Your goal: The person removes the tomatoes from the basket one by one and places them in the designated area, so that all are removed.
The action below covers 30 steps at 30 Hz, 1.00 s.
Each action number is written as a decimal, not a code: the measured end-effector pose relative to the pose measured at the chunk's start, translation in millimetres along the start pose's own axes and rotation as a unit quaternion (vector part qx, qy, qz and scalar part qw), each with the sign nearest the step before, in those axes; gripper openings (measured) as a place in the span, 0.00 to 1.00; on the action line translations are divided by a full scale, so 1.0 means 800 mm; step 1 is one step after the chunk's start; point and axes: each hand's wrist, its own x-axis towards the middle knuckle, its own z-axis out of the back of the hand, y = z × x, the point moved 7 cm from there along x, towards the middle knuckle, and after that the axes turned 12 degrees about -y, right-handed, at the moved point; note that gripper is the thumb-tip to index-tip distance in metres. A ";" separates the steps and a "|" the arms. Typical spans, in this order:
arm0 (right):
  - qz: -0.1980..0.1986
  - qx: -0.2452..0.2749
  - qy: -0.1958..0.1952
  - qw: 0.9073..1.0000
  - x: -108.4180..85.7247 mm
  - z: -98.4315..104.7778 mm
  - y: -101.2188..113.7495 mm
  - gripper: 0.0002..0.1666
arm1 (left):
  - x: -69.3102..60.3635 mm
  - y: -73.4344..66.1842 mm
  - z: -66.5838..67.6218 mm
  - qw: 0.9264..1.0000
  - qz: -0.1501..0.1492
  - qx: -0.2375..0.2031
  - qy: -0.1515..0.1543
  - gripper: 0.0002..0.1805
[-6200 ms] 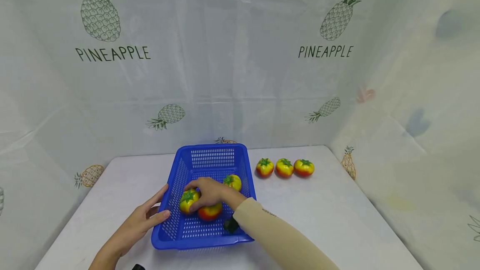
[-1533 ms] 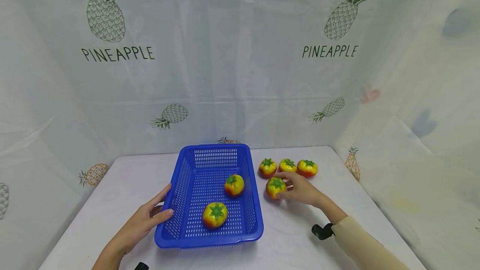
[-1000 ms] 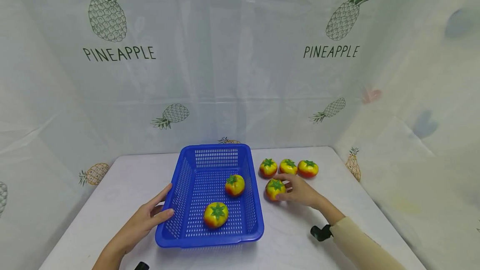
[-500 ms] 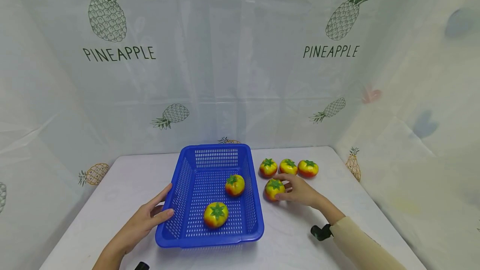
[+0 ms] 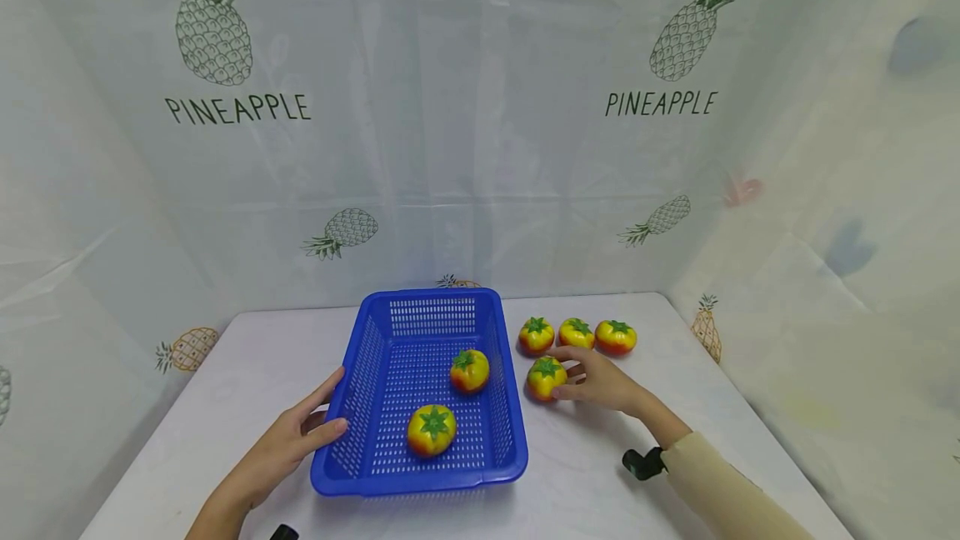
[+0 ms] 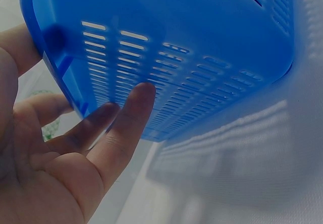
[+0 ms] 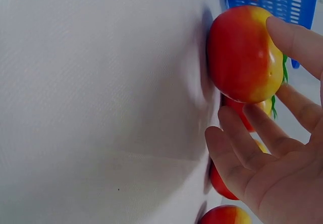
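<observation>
Beside the right wall of a blue perforated plastic basket [image 5: 420, 486], my right hand [image 5: 600, 380] lies around a yellow-and-red tomato [image 5: 547, 378] with a green star-shaped top. It sits on the table. In the right wrist view the thumb [image 7: 295, 40] is at the tomato's edge, while the fingers [image 7: 232, 158] are relaxed and spread, with a gap from it. My left hand [image 5: 281, 444] rests on the basket's left rim; its straight fingers [image 6: 126, 128] lie along the outer wall [image 6: 166, 12]. Two tomatoes, one near [image 5: 432, 430] and one farther [image 5: 469, 371], are inside the basket.
Three more tomatoes stand in a row at the back right: left [image 5: 536, 336], middle [image 5: 577, 335] and right [image 5: 616, 338]. A white cloth [image 5: 592, 473] covers the table. Pineapple-print sheeting [image 5: 480, 148] hangs behind and at the sides.
Six seconds ago my right hand was inside the basket at a tomato. Since then one tomato has come out onto the table; it has lately shifted slightly left. My left hand has stayed at the rim.
</observation>
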 end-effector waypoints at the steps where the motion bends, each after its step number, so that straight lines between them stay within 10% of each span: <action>1: -0.001 -0.002 0.000 1.000 0.000 0.000 -0.001 0.39 | 0.000 0.000 0.000 1.000 0.000 0.000 0.000 0.45; 30: 0.008 -0.024 -0.030 0.999 -0.007 0.034 0.024 0.39 | 0.000 0.004 0.000 1.000 0.006 -0.004 0.003 0.45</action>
